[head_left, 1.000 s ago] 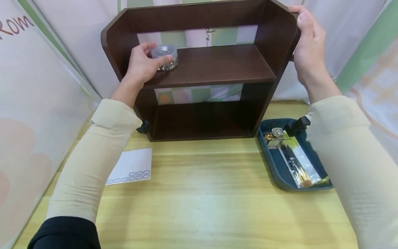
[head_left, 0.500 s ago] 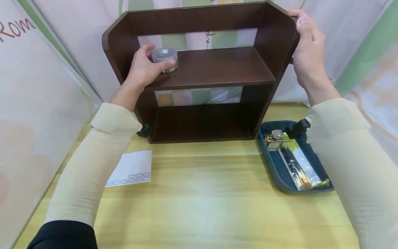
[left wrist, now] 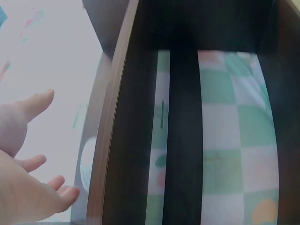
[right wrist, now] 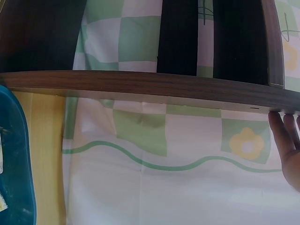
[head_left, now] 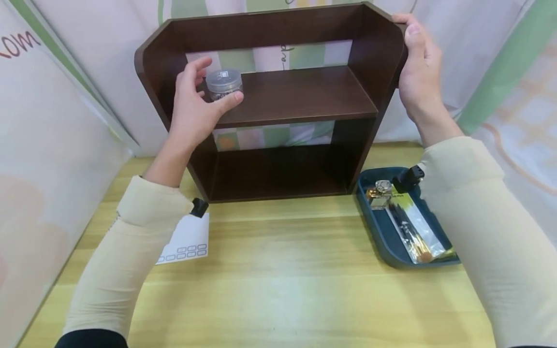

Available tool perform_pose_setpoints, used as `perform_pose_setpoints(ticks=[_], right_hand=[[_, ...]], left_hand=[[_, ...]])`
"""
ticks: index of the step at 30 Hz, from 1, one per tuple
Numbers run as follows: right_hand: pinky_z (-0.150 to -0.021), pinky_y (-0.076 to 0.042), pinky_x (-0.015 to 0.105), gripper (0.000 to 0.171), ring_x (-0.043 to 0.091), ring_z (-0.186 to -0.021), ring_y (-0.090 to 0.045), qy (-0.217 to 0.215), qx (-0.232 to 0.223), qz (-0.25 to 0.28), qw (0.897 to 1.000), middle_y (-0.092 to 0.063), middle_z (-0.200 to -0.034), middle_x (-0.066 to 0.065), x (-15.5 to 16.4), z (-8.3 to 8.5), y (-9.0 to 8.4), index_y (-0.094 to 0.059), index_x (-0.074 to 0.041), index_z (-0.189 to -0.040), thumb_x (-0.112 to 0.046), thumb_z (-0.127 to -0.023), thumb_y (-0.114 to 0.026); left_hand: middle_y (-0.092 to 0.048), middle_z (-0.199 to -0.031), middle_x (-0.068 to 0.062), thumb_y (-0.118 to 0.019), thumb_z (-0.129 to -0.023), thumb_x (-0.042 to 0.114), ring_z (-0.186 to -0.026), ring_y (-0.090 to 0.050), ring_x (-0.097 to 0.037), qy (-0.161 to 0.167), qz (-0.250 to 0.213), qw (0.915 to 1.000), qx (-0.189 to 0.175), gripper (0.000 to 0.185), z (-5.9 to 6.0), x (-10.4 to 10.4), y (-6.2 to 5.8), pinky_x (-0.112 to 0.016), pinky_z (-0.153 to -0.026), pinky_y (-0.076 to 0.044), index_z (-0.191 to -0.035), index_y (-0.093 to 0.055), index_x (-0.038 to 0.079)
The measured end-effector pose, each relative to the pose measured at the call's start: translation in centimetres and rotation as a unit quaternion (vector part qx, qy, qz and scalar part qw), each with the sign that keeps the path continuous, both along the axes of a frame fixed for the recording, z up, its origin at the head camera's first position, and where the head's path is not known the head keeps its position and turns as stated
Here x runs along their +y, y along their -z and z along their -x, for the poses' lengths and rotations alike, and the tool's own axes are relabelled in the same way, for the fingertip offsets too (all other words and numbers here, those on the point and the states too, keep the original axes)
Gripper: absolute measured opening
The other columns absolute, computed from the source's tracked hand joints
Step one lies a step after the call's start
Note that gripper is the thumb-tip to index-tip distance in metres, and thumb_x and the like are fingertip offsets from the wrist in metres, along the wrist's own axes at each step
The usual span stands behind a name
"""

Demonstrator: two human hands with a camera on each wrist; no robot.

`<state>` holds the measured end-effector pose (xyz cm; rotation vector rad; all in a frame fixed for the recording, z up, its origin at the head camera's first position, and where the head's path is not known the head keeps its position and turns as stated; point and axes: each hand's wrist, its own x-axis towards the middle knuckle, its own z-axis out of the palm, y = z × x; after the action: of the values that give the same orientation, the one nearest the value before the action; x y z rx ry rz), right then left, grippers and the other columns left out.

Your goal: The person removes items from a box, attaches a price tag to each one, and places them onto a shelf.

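A small clear round jar [head_left: 224, 83] with a translucent lid sits at the left end of the upper shelf of a dark brown wooden rack [head_left: 304, 92]. My left hand [head_left: 193, 111] is spread around the jar's near left side, thumb in front and fingers behind. In the left wrist view the fingers of the left hand [left wrist: 30, 173] stand apart from the jar [left wrist: 87, 164], which is partly hidden by the shelf edge. At the rack's upper right, my right hand [head_left: 419, 72] rests on the side panel. In the right wrist view its extended fingers [right wrist: 281, 129] touch the panel's outer face.
A blue tray [head_left: 383, 241] right of the rack holds a perfume bottle [head_left: 379, 195] and a clear packet of brushes [head_left: 409, 229]. A printed white card [head_left: 189, 237] lies on the wooden table [head_left: 278, 290] near my left forearm. Patterned curtains [head_left: 491, 58] hang behind.
My left hand has loosened from the jar and drawn back slightly, its fingers spreading. The jar stays on the upper shelf. My right hand remains on the rack's side; the head view has shifted a little.
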<state>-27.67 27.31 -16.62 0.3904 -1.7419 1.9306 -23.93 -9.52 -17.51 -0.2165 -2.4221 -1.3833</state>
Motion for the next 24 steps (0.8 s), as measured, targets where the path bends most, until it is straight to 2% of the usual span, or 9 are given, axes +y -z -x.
perform_pose_setpoints(ticks=[2, 4, 7, 10, 13, 16, 19, 21, 24], right_hand=[[-0.081, -0.046, 0.027, 0.035, 0.022, -0.096, -0.058, -0.006, 0.015, 0.004, 1.000, -0.062, -0.117, 0.012, -0.3, 0.2, 0.0, -0.068, -0.012, -0.124, -0.017, -0.110, -0.036], [-0.082, -0.047, 0.027, 0.037, 0.023, -0.096, -0.058, -0.016, 0.032, 0.013, 0.999, -0.063, -0.118, 0.014, -0.6, 0.5, 0.0, -0.067, -0.010, -0.124, -0.014, -0.111, -0.032], [-0.083, -0.046, 0.027, 0.039, 0.023, -0.096, -0.058, -0.016, 0.045, 0.010, 0.999, -0.063, -0.117, 0.014, -0.8, 0.6, 0.1, -0.065, -0.009, -0.125, -0.012, -0.111, -0.029], [-0.083, -0.045, 0.026, 0.039, 0.023, -0.095, -0.057, -0.005, 0.045, -0.010, 0.999, -0.063, -0.116, 0.014, -0.8, 0.5, 0.3, -0.065, -0.010, -0.127, -0.013, -0.110, -0.029], [-0.080, -0.045, 0.028, 0.039, 0.022, -0.096, -0.056, 0.004, 0.025, -0.052, 0.998, -0.061, -0.119, 0.012, -0.7, 0.1, 0.3, -0.063, -0.015, -0.132, -0.018, -0.110, -0.030], [-0.076, -0.049, 0.031, 0.039, 0.023, -0.098, -0.056, 0.004, -0.030, -0.091, 0.995, -0.058, -0.122, 0.009, -0.1, -0.8, -0.1, -0.058, -0.026, -0.140, -0.027, -0.110, -0.032], [-0.072, -0.054, 0.030, 0.041, 0.024, -0.098, -0.061, -0.007, -0.082, -0.107, 0.991, -0.055, -0.124, 0.007, 0.8, -1.8, -0.3, -0.051, -0.033, -0.146, -0.029, -0.108, -0.037], [-0.071, -0.057, 0.028, 0.042, 0.025, -0.096, -0.064, -0.013, -0.091, -0.116, 0.989, -0.055, -0.125, 0.007, 1.4, -2.4, -0.1, -0.050, -0.032, -0.148, -0.027, -0.107, -0.039], [-0.073, -0.058, 0.025, 0.043, 0.025, -0.094, -0.067, -0.023, -0.079, -0.128, 0.988, -0.057, -0.127, 0.009, 2.2, -3.4, 0.9, -0.050, -0.027, -0.148, -0.025, -0.106, -0.046]], left_hand=[[-0.042, -0.146, -0.003, -0.087, -0.080, 0.028, -0.134, -0.039, -0.011, 0.013, -0.031, 0.9981, 0.052, 0.080, -1.0, 0.4, 0.5, -0.020, -0.107, -0.036, -0.148, -0.046, 0.016], [-0.048, -0.140, -0.004, -0.088, -0.079, 0.021, -0.129, -0.043, -0.011, 0.031, -0.068, 0.9905, 0.116, 0.073, -2.1, 1.0, 1.2, -0.024, -0.105, -0.040, -0.143, -0.053, 0.011], [-0.055, -0.133, -0.007, -0.088, -0.078, 0.012, -0.124, -0.049, -0.013, 0.080, -0.104, 0.9671, 0.218, 0.062, -3.8, 2.3, 2.6, -0.034, -0.102, -0.047, -0.133, -0.060, 0.002], [-0.059, -0.127, -0.012, -0.087, -0.078, 0.005, -0.120, -0.052, -0.017, 0.138, -0.120, 0.9452, 0.271, 0.055, -5.4, 3.9, 4.7, -0.043, -0.096, -0.051, -0.126, -0.062, -0.004], [-0.060, -0.126, -0.013, -0.086, -0.078, 0.001, -0.118, -0.054, -0.020, 0.183, -0.130, 0.9415, 0.251, 0.052, -6.6, 5.6, 7.5, -0.042, -0.093, -0.052, -0.124, -0.062, -0.005], [-0.060, -0.126, -0.010, -0.087, -0.077, 0.001, -0.116, -0.054, -0.020, 0.207, -0.139, 0.9472, 0.202, 0.053, -7.2, 7.4, 10.2, -0.039, -0.091, -0.053, -0.124, -0.063, -0.003], [-0.059, -0.126, -0.005, -0.087, -0.078, 0.005, -0.114, -0.054, -0.018, 0.216, -0.143, 0.9540, 0.151, 0.053, -7.4, 8.9, 12.4, -0.036, -0.088, -0.054, -0.125, -0.064, 0.002], [-0.059, -0.126, -0.003, -0.087, -0.079, 0.008, -0.114, -0.054, -0.017, 0.219, -0.144, 0.9576, 0.119, 0.053, -7.4, 9.9, 13.6, -0.036, -0.087, -0.055, -0.127, -0.064, 0.005], [-0.059, -0.127, -0.001, -0.087, -0.081, 0.014, -0.113, -0.054, -0.015, 0.220, -0.137, 0.9630, 0.073, 0.054, -7.3, 11.1, 14.9, -0.037, -0.088, -0.055, -0.129, -0.064, 0.009]])
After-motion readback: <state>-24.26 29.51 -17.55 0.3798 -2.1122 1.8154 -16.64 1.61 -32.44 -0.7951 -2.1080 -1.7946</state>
